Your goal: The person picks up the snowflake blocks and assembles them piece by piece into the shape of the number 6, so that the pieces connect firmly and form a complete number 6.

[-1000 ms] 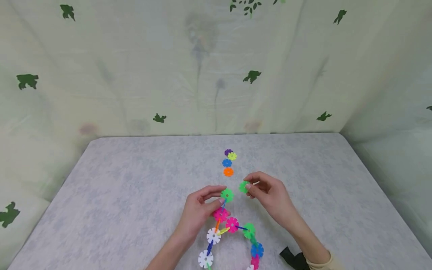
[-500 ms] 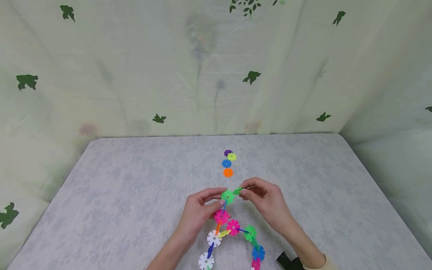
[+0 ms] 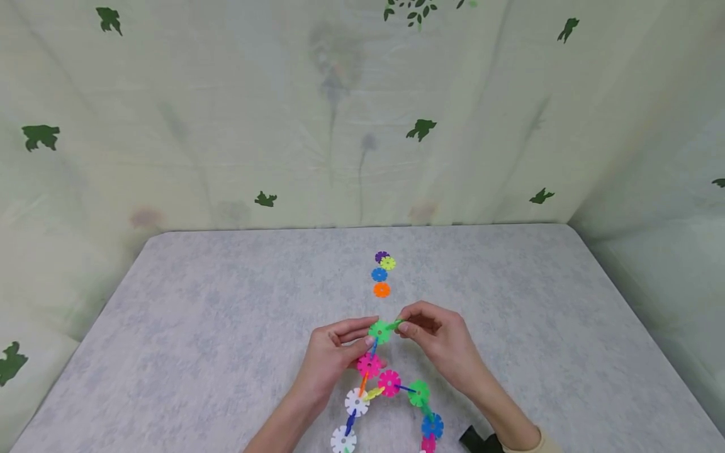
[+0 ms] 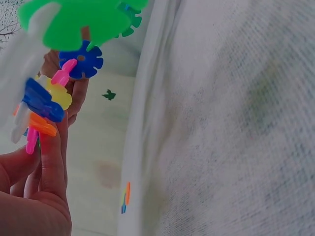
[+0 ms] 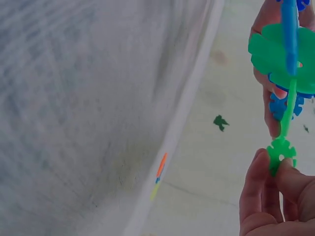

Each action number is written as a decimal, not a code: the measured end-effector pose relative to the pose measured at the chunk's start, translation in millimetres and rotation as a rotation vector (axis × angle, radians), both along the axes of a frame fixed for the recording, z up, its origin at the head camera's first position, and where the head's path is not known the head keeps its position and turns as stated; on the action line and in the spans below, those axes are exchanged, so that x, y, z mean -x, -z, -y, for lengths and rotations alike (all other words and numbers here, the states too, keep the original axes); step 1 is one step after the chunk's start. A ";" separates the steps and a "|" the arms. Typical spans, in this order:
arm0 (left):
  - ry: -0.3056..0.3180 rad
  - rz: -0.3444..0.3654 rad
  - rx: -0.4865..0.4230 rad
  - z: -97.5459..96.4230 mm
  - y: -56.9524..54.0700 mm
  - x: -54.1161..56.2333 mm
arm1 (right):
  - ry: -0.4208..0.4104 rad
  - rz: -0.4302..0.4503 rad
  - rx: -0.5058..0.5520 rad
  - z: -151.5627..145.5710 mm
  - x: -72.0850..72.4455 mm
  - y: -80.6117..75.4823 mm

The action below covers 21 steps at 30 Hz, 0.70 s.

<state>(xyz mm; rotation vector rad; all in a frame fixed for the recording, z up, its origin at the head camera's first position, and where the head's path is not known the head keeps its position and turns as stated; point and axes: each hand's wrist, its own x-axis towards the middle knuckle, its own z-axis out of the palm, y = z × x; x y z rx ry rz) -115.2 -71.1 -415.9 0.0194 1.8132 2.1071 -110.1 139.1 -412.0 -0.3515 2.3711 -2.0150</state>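
Note:
A chain of interlocking snowflake discs, in white, pink, green, blue and other colours, curves from the front edge of the head view up to my hands. My left hand grips its upper end, thumb and fingers around the link near a green disc. Between thumb and fingertips, my right hand pinches another green disc, turned edge-on, its near edge meeting the end disc's right side. In the right wrist view this pinched green disc meets a green piece above it. Fingers partly cover both discs.
Beyond the hands, a purple disc, a yellow disc, a blue disc and an orange disc lie in a short column on the grey table. A black object shows beside the right sleeve. A patterned curtain hangs behind.
My right hand has moved left and slightly down, bringing its green disc against the chain's end disc and turning it from face-on to edge-on. The left hand has kept its grip.

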 end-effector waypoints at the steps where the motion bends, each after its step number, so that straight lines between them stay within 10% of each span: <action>1: 0.001 0.000 -0.010 0.1 0.4 0.2 | 0.002 0.000 0.003 0.5 0.1 0.1; 21: 0.017 0.004 -0.024 -0.6 4.5 2.8 | -0.016 -0.037 -0.099 2.2 0.4 -1.7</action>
